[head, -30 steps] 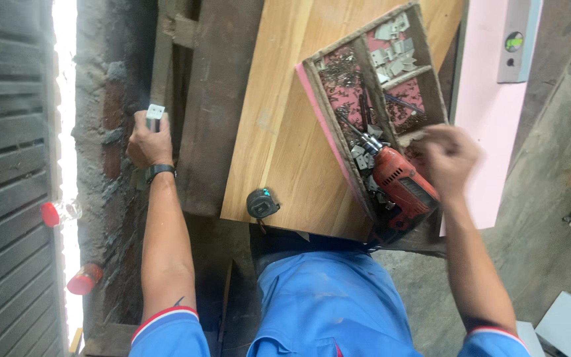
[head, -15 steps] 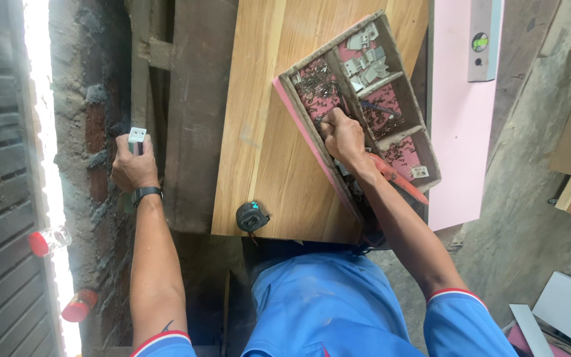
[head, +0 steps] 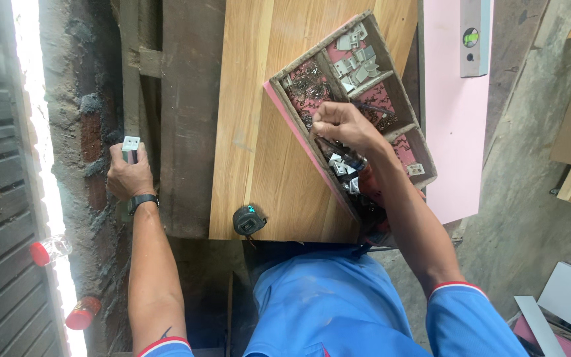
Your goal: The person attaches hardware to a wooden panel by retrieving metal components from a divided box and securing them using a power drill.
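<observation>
Left hand (head: 129, 177) closed around small white bracket (head: 130, 147) by the dark beam; tape measure (head: 249, 220) on wooden board (head: 266, 99); right hand (head: 338, 125) fisted in compartment tray (head: 391, 86), pinching something unclear.

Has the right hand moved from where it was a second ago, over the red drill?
Yes. The right hand has gone from the drill end of the compartment tray up to the middle compartments, further from the person's body.
</observation>
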